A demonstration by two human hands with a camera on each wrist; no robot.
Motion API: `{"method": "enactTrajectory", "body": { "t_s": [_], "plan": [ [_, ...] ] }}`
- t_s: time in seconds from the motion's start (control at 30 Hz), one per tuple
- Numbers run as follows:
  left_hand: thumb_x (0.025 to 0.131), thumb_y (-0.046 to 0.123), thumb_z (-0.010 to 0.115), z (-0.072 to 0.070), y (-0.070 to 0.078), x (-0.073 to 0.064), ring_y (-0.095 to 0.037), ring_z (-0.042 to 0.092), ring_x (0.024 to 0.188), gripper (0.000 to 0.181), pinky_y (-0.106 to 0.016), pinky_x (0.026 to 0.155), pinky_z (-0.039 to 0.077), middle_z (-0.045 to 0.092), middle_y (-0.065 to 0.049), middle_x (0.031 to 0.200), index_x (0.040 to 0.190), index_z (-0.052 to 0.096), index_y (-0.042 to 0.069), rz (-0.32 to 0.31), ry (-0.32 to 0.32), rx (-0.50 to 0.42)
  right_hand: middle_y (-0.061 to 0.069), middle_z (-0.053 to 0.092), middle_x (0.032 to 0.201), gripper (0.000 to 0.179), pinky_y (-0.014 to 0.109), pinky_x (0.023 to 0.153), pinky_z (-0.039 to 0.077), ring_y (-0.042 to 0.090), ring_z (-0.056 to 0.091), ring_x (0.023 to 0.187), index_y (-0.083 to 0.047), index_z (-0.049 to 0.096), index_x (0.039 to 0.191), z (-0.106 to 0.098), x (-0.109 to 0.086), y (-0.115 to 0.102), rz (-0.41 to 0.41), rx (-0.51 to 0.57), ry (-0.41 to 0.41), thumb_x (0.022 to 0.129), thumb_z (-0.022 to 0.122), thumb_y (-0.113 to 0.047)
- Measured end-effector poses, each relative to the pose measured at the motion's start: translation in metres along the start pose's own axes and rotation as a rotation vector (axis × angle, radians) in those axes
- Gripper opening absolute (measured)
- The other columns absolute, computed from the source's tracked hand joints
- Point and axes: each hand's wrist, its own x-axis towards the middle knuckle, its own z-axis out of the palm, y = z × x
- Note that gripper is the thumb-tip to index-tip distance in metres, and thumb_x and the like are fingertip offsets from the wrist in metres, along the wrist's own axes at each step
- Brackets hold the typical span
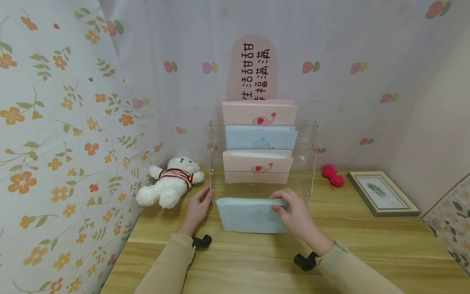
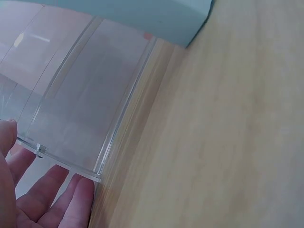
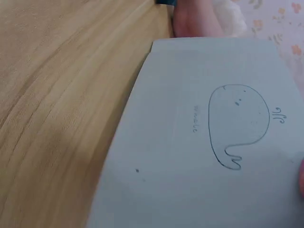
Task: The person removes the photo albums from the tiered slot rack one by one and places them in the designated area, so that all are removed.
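Note:
My right hand (image 1: 295, 212) pinches the top right corner of a light blue packet (image 1: 242, 218) with a whale drawn on its front. It stands upright just in front of a clear tiered rack (image 1: 312, 175). In the right wrist view the whale face of the packet (image 3: 190, 95) fills much of the picture, and only a fingertip shows at the right edge. With thumb in front and fingers behind, my left hand (image 1: 198, 206) grips the rack's lower left side. The left wrist view shows those fingers (image 2: 40, 197) at the clear panel (image 2: 76, 109).
Higher tiers hold a pink elephant packet (image 1: 238, 112), a blue whale packet (image 1: 238, 138) and another pink one (image 1: 238, 167). Left of the rack lies a white teddy bear (image 1: 165, 190). To the right are red yarn (image 1: 333, 176) and a framed picture (image 1: 382, 194) on the wooden table (image 1: 235, 261).

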Motion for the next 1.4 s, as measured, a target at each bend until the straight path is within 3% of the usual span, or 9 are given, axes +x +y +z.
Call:
{"method": "enactTrajectory", "body": {
  "t_s": [0.2,0.43,0.53,0.73,0.83,1.03,1.17,1.4],
  "plan": [
    [0.112,0.029,0.068,-0.001,0.001,-0.001,-0.032,0.071,0.133,0.046,-0.019,0.101,0.056,0.074,-0.016,0.145,0.152,0.066,0.008,-0.006,0.006,-0.019,0.005,0.076,0.109,0.023,0.049,0.096,0.057,0.022,0.068,0.104,-0.013,0.076,0.111,-0.006,0.003,0.005,0.073,0.007,-0.106,0.094,0.083,0.000],
    [0.112,0.028,0.067,-0.001,0.002,-0.001,-0.031,0.070,0.135,0.045,-0.031,0.108,0.058,0.074,-0.015,0.145,0.152,0.066,0.008,-0.005,0.012,0.005,0.005,0.076,0.116,0.019,0.054,0.099,0.058,0.024,0.068,0.109,-0.018,0.075,0.114,-0.014,0.006,0.006,0.102,-0.001,-0.224,0.100,0.080,-0.007],
    [0.112,0.028,0.067,-0.001,0.001,0.000,-0.031,0.070,0.135,0.044,-0.029,0.107,0.058,0.074,-0.015,0.146,0.152,0.067,0.008,-0.007,0.012,-0.006,0.006,0.077,0.119,0.019,0.056,0.100,0.057,0.026,0.069,0.111,-0.019,0.075,0.113,-0.015,0.007,0.007,0.111,-0.011,-0.249,0.099,0.081,-0.008],
    [0.111,0.031,0.069,-0.002,-0.002,0.001,-0.029,0.070,0.134,0.046,-0.016,0.099,0.054,0.073,-0.014,0.147,0.152,0.067,0.010,-0.006,0.005,-0.008,0.003,0.079,0.118,0.022,0.055,0.100,0.060,0.025,0.072,0.111,-0.018,0.077,0.116,-0.012,0.008,0.015,0.019,-0.116,-0.310,0.096,0.085,-0.012],
    [0.111,0.033,0.069,-0.002,-0.003,0.001,-0.029,0.070,0.133,0.047,-0.023,0.103,0.056,0.073,-0.014,0.148,0.152,0.067,0.011,-0.004,0.002,-0.006,0.003,0.080,0.119,0.025,0.054,0.099,0.062,0.025,0.074,0.110,-0.016,0.078,0.118,-0.011,0.010,0.020,-0.054,-0.176,-0.332,0.095,0.087,-0.016],
    [0.111,0.035,0.069,-0.002,-0.005,0.001,-0.032,0.069,0.137,0.048,-0.048,0.114,0.057,0.072,-0.013,0.150,0.152,0.067,0.011,-0.011,-0.001,-0.001,0.004,0.079,0.120,0.031,0.051,0.099,0.064,0.026,0.075,0.110,-0.011,0.078,0.124,-0.006,0.014,0.028,-0.122,-0.265,-0.342,0.095,0.087,-0.021],
    [0.111,0.036,0.069,-0.002,-0.005,0.001,-0.032,0.068,0.137,0.047,-0.052,0.115,0.056,0.072,-0.013,0.150,0.152,0.068,0.012,-0.024,-0.007,-0.003,0.003,0.078,0.115,0.034,0.050,0.096,0.065,0.023,0.075,0.104,-0.010,0.079,0.126,-0.001,0.016,0.034,-0.159,-0.333,-0.342,0.096,0.087,-0.023],
    [0.111,0.035,0.069,-0.001,-0.004,0.000,-0.032,0.069,0.137,0.047,-0.053,0.116,0.056,0.073,-0.012,0.149,0.152,0.068,0.012,-0.023,0.004,-0.002,0.001,0.077,0.114,0.034,0.046,0.093,0.066,0.019,0.075,0.100,-0.013,0.079,0.128,0.010,0.019,0.037,-0.151,-0.412,-0.343,0.098,0.086,-0.026]
  ]
}}
